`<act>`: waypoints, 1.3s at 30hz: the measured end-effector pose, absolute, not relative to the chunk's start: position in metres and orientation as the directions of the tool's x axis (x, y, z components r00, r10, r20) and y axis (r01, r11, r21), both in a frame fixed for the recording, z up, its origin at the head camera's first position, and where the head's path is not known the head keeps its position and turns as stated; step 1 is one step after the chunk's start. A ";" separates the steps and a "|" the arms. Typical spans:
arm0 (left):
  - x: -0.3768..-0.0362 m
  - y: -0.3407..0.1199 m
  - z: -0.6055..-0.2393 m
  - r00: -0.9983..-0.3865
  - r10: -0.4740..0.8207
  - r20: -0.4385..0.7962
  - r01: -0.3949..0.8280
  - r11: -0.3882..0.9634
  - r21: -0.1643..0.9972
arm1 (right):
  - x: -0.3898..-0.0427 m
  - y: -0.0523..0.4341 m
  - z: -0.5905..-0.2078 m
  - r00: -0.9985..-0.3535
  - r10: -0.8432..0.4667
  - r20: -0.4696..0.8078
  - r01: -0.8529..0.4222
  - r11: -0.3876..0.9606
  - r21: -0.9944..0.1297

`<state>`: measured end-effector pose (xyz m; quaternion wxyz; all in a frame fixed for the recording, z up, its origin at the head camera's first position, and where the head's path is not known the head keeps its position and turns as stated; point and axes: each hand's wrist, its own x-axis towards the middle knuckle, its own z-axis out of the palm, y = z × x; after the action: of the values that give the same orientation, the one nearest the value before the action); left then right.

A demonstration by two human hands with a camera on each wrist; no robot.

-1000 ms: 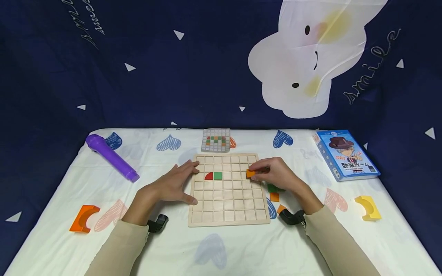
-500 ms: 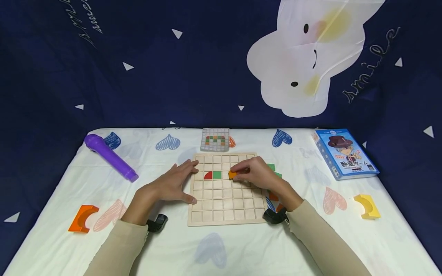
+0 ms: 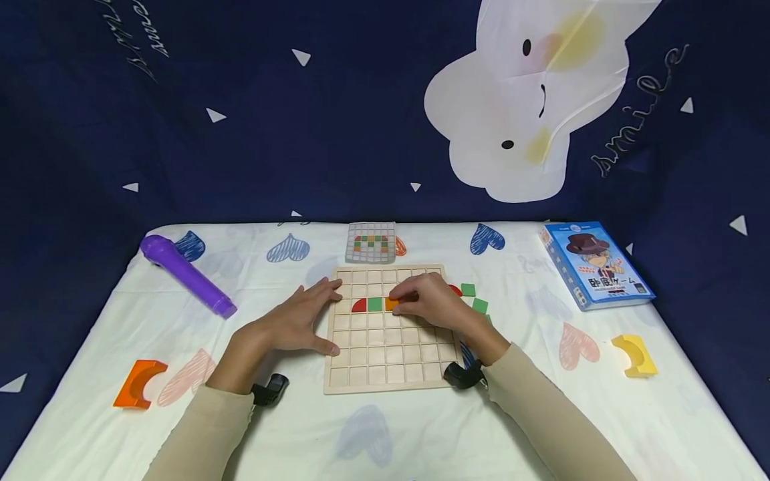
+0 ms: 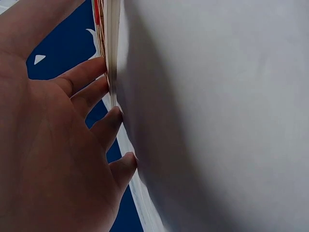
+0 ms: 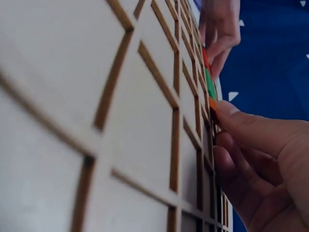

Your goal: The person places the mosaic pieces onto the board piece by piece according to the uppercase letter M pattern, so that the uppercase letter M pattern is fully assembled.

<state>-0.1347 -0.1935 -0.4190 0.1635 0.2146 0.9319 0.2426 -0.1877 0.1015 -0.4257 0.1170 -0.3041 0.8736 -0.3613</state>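
A wooden grid board [image 3: 385,355] lies before me in the head view. On it, a red quarter-round tile [image 3: 359,305] and a green square tile [image 3: 374,304] sit side by side in neighbouring cells. My right hand [image 3: 436,304] pinches an orange tile [image 3: 390,304] at the cell just right of the green one. The right wrist view shows the thumb on this orange tile [image 5: 213,104]; its far side is hidden. My left hand [image 3: 289,322], fingers spread, rests against the board's left edge, and the left wrist view shows its fingertips [image 4: 113,116] there.
Several loose tiles, including a green square [image 3: 468,290], lie right of the board, partly behind my right hand. A small pattern card [image 3: 370,242] lies beyond it. Around stand a purple microphone [image 3: 188,274], blue box [image 3: 598,267], orange arch block [image 3: 140,384] and yellow arch block [image 3: 635,356].
My right hand has carried the orange tile leftward across the board to the cell beside the green tile. Loose tiles at the right have come into sight. My left hand has stayed in place.
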 end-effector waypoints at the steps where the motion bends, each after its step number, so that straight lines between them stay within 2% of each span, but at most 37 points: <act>1: -0.135 -0.194 -0.419 -0.854 0.480 -0.200 0.320 0.789 0.524 | -0.188 0.100 -0.425 -0.786 -0.617 0.026 -0.455 0.550 -0.700; 15: -0.134 -0.194 -0.420 -0.856 0.480 -0.192 0.321 0.784 0.531 | -0.189 0.096 -0.423 -0.787 -0.616 0.039 -0.488 0.582 -0.650; 39: -0.135 -0.194 -0.418 -0.851 0.481 -0.211 0.306 0.781 0.545 | -0.190 0.092 -0.423 -0.805 -0.594 0.009 -0.451 0.601 -0.659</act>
<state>-0.1348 -0.1935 -0.4182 0.1717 0.2122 0.9278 0.2542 -0.1898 0.0923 -0.4231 0.1062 -0.2939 0.8885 -0.3359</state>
